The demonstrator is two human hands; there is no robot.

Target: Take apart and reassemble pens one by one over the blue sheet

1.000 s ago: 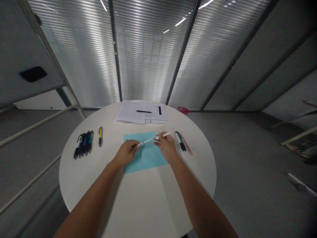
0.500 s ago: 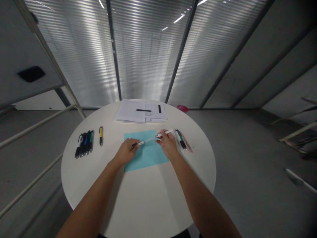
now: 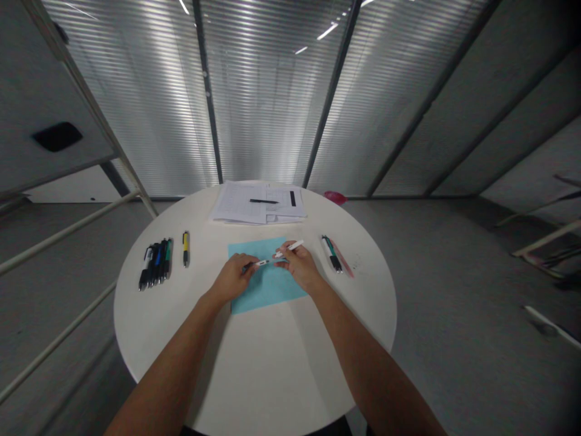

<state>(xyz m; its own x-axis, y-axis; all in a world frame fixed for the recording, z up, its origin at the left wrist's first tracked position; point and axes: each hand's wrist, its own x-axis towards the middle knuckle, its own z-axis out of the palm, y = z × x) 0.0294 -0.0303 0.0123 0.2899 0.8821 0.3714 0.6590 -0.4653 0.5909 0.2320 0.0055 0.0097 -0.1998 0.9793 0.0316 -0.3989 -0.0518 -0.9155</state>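
Observation:
Over a light blue sheet (image 3: 267,290), my two hands hold separate pieces of what looks like a pen. My left hand (image 3: 233,275) is closed on a pen part (image 3: 262,263) with a dark section in the fingers and a white end pointing right. Pinched in my right hand (image 3: 298,266) is a white pen barrel (image 3: 295,245), tilted up to the right. The two pieces lie nearly end to end with a small gap. Whether a refill spans that gap is too small to tell.
Several pens (image 3: 155,264) lie in a row at the left, with a yellow pen (image 3: 186,248) beside them. On the right are two pens (image 3: 332,254) and a reddish strip (image 3: 344,260). A black pen (image 3: 264,201) rests on papers (image 3: 238,209) at the round table's (image 3: 254,375) far side.
My right hand has moved left with the white barrel, toward the part in my left hand. The thin length visible between the pieces has shortened. My left hand has hardly moved.

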